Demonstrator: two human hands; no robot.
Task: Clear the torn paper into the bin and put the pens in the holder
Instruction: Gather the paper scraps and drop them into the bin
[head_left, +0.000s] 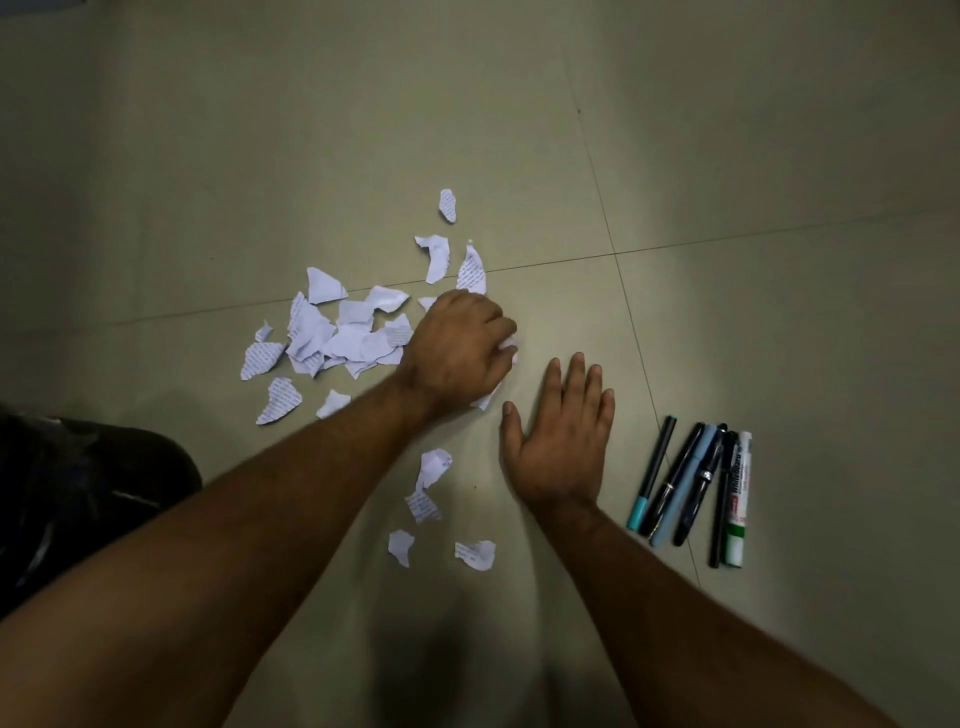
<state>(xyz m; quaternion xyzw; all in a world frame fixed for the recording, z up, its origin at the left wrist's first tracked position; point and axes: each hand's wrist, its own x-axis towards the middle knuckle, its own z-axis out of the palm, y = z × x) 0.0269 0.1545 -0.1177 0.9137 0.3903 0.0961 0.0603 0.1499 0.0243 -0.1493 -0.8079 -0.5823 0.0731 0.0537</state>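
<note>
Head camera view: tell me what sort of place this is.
Probably an indoor room, with the work done on a tiled floor: grout lines cross the pale surface. Torn paper and a row of pens lie directly on it; no furniture shows.

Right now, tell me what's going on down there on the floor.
A person is gathering torn paper off the tiled floor. The left hand is closed around some scraps at the edge of the pile, while the right hand rests flat and open beside it. Most scraps are scattered loose. The pens lie untouched in a row to the right. No holder is in view.
</note>
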